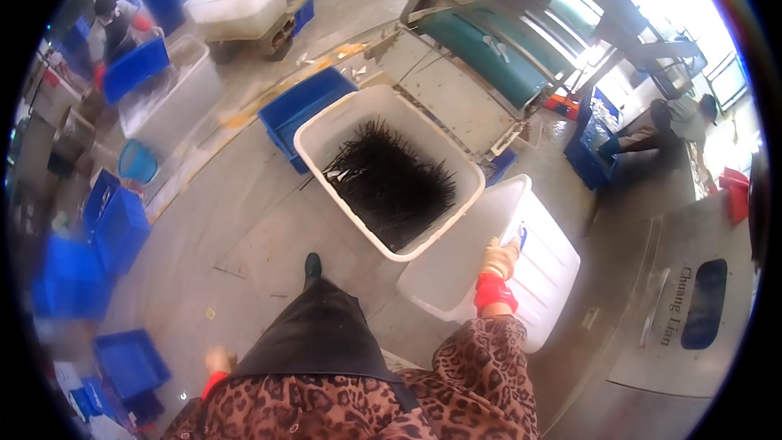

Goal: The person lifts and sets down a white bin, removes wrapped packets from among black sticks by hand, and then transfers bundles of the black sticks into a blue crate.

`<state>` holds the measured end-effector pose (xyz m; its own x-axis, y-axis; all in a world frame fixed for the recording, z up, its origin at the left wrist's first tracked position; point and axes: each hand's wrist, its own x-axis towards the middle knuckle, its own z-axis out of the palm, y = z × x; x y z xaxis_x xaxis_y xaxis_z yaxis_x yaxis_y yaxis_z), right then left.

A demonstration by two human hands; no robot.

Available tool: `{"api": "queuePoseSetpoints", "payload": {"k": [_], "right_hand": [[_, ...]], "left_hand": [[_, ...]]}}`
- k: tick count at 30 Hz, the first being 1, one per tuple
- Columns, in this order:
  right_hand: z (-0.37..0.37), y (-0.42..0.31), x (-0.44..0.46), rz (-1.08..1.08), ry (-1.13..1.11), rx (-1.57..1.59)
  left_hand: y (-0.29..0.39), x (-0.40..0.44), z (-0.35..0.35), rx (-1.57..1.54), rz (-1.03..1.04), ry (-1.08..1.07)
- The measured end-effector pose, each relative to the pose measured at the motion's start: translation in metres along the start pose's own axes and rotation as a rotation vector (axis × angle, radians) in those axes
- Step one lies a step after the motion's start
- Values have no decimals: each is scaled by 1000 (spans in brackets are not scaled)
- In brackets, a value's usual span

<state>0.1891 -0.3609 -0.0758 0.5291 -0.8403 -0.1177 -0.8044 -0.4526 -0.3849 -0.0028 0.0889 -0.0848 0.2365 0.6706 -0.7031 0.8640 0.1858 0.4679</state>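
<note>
Machine (pixel 669 322) marked "Chuang Lian", right hand (pixel 498 261) gripping tub (pixel 554 265)

Daylight pours in from the windows (pixel 729 81) at the upper right, burnt out to flat white, with a thin coloured fringe along the round border there. The floor (pixel 244 228) is evenly, softly lit, its shadows faint, and the white tub (pixel 316 143) reads bright against it; the dark heap (pixel 395 187) inside sinks to near black, fine detail lost. The fisheye lens bows straight lines and leaves the corners black. Toward the left edge the blue crates (pixel 69 277) smear into blur, and the left hand (pixel 218 360) looks soft. Lettering on the steel machine (pixel 652 358) stays legible, though tilted.
</note>
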Motion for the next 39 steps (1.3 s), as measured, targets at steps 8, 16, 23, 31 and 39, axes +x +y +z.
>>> {"api": "queuePoseSetpoints", "payload": {"k": [8,16,23,31,39], "right_hand": [[-1,4,1,-4,15,0],[-7,14,3,-14,4,5],[8,5,9,-57,30,73],[5,-1,15,-16,-11,11],[-4,15,25,17,8,144]], "left_hand": [[-17,8,1,-21,75,-36],[-43,-2,-2,-5,72,-35],[-31,-18,13,21,37,-28],[-12,-55,23,52,-53,24],[-54,-16,42,113,89,-31]]}}
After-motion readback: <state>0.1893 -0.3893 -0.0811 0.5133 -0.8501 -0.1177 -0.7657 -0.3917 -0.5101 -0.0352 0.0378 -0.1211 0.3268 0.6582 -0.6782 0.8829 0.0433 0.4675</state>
